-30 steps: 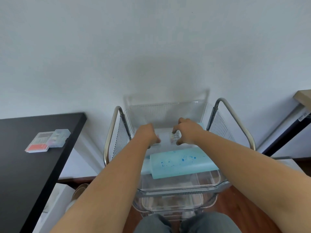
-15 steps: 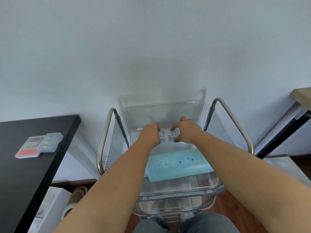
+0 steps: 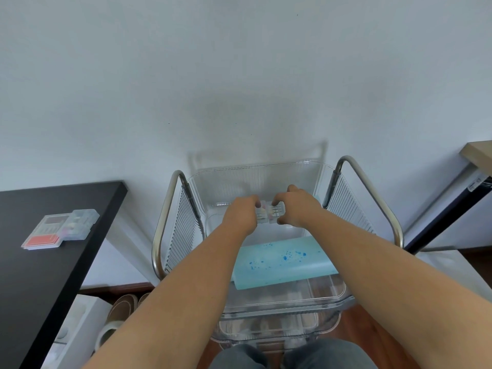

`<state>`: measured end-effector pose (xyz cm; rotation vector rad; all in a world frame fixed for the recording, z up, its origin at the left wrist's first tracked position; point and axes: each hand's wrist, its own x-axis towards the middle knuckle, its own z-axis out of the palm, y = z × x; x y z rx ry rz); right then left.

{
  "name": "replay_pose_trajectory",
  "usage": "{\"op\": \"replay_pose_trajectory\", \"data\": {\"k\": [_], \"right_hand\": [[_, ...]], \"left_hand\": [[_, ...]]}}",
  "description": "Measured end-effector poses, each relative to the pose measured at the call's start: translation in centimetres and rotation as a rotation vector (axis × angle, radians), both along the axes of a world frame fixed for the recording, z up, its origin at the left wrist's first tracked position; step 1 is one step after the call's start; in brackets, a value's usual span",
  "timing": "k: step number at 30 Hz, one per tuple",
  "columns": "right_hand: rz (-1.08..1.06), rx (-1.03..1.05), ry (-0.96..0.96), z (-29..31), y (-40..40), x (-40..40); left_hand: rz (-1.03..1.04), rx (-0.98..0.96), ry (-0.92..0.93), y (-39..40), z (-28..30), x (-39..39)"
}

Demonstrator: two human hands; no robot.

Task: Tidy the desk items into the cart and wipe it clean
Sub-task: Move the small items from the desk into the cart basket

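Note:
A clear plastic cart point(image 3: 266, 179) with chrome side handles stands against the white wall. Over its top tray, my left hand point(image 3: 243, 214) and my right hand point(image 3: 298, 210) together grip a small clear box point(image 3: 269, 213) with pale items inside, one hand at each end. A light blue pouch with dark blue speckles point(image 3: 282, 261) lies in the tray below my forearms. On the black desk point(image 3: 40, 275) at the left lies a clear compartment case with a red section point(image 3: 60, 230).
Slippers point(image 3: 121, 307) and a white box point(image 3: 80, 323) sit on the floor under the desk's edge. A wooden tabletop corner point(image 3: 479, 155) and a dark leg stand at the right. The cart's lower trays hold more clear containers.
My hands have come closer together around the small clear box at the back of the top tray. The view has shifted slightly right, so the desk sits further left.

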<state>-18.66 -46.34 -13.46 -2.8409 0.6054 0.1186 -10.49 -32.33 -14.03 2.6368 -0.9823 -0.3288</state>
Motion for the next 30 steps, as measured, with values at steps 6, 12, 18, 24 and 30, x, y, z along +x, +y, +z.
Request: {"op": "replay_pose_trajectory", "data": {"k": [6,12,18,24,30], "right_hand": [[-0.003,-0.006,-0.006,-0.16,-0.17,0.04],[0.000,-0.028,-0.003,-0.27,-0.20,0.17],[-0.002,-0.030,-0.010,-0.46,-0.13,0.20],[0.000,-0.036,-0.016,-0.51,-0.14,0.14],[0.015,-0.076,-0.025,-0.55,-0.07,0.20]], "left_hand": [[-0.017,0.016,-0.019,0.20,0.11,0.14],[-0.026,0.024,-0.036,0.39,0.18,0.11],[-0.033,0.009,-0.040,0.40,0.02,0.25],[-0.031,-0.008,-0.040,0.40,-0.03,0.26],[-0.028,-0.044,-0.040,0.42,-0.10,0.20]]}}
